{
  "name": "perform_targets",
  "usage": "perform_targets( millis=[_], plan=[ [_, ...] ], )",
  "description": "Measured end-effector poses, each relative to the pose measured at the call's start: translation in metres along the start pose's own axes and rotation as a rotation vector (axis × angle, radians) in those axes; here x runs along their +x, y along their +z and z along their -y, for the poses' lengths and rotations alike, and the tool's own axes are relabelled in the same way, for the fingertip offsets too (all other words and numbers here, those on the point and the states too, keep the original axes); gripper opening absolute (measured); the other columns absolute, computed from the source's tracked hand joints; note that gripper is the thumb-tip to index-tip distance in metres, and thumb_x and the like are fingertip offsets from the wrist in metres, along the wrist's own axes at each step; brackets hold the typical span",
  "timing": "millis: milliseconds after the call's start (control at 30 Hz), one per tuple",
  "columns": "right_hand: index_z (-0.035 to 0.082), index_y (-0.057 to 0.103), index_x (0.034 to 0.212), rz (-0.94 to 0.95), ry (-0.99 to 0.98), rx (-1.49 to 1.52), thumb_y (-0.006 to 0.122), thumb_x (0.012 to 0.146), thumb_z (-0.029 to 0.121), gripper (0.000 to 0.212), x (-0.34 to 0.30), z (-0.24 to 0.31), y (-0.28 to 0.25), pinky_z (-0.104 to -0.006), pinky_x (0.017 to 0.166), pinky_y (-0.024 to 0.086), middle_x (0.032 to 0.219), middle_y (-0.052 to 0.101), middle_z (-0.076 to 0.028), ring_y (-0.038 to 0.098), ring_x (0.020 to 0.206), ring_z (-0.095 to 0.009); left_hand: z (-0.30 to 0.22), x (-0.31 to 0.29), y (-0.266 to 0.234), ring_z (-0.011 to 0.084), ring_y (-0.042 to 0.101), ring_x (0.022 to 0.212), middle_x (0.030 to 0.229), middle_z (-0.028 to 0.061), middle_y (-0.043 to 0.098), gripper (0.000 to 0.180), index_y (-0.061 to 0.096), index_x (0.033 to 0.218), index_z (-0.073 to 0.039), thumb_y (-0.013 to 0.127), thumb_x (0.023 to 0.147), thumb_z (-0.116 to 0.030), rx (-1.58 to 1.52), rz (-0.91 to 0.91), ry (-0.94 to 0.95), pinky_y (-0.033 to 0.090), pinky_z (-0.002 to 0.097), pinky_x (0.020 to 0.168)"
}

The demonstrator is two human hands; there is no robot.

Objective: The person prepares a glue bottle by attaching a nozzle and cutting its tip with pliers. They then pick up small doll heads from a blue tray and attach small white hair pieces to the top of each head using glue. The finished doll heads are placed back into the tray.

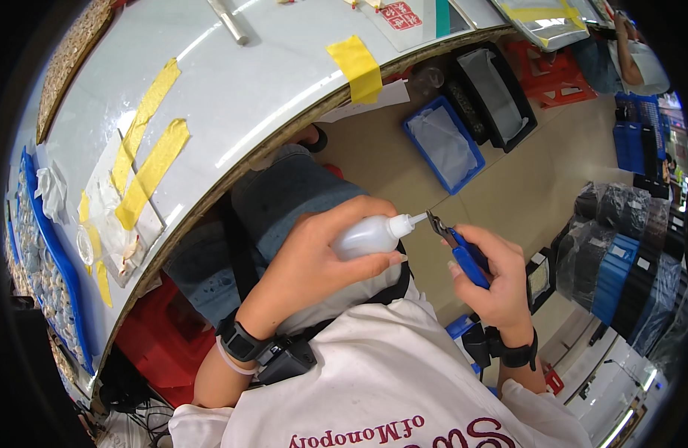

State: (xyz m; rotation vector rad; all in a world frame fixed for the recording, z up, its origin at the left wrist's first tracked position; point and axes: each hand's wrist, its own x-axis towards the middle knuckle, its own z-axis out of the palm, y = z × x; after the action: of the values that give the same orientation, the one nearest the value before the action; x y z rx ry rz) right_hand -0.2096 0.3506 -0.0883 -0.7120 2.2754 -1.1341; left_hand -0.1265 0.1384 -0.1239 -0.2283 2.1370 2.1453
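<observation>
My left hand point(314, 250) is wrapped round a small white squeeze bottle point(368, 237), holding it over my lap with its thin nozzle aimed right. In my right hand point(493, 280) are blue-handled cutting pliers point(469, 257), gripped by the handles. The dark jaws of the pliers are at the tip of the nozzle; whether they touch it I cannot tell. Part of the bottle's body is covered by my left fingers and thumb.
A light table point(262, 82) with yellow tape point(154, 168) curves along the left and top. At far left lies a blue tray point(57, 261) of shells or pebbles. On the floor stand a blue bin point(474, 173), a black bin point(524, 134) and a red stool point(553, 75). Wrapped crates point(613, 276) are stacked right.
</observation>
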Motion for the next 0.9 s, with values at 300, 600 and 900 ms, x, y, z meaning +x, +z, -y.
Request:
perform_targets(
  millis=[300, 600, 900],
  plan=[
    [0.001, 0.052, 0.114, -0.020, -0.123, 0.041, 0.063, 0.063, 0.001, 0.052, 0.007, 0.000, -0.005, -0.0307, 0.081, 0.040, 0.100, 0.055, -0.011, 0.053, 0.089, -0.022, -0.002, -0.004, -0.004, 0.0141, 0.059, 0.088, 0.096, 0.0061, 0.060, 0.036, 0.057, 0.100, -0.003, 0.073, 0.068, -0.004, -0.151, 0.036, -0.038, 0.045, 0.0267, 0.080],
    [0.003, 0.053, 0.114, -0.066, -0.356, -0.286, 0.069, 0.060, 0.006, 0.056, 0.027, 0.040, -0.023, -0.0374, 0.086, 0.038, 0.105, 0.055, -0.012, 0.050, 0.097, -0.029, -0.021, -0.030, -0.024, 0.0161, 0.059, 0.088, 0.096, 0.0082, 0.062, 0.036, 0.060, 0.097, -0.002, 0.077, 0.066, -0.008, -0.264, -0.087, 0.111, 0.045, 0.0270, 0.078],
    [0.002, 0.058, 0.105, -0.058, -0.502, -0.382, 0.073, 0.063, 0.011, 0.046, 0.059, 0.100, -0.048, -0.0315, 0.064, 0.048, 0.093, 0.058, -0.014, 0.058, 0.079, -0.027, -0.057, -0.076, -0.054, 0.0159, 0.062, 0.080, 0.086, 0.0099, 0.065, 0.028, 0.058, 0.093, -0.002, 0.073, 0.069, -0.003, -0.281, -0.179, 0.174, 0.048, 0.0278, 0.072]
  ],
)
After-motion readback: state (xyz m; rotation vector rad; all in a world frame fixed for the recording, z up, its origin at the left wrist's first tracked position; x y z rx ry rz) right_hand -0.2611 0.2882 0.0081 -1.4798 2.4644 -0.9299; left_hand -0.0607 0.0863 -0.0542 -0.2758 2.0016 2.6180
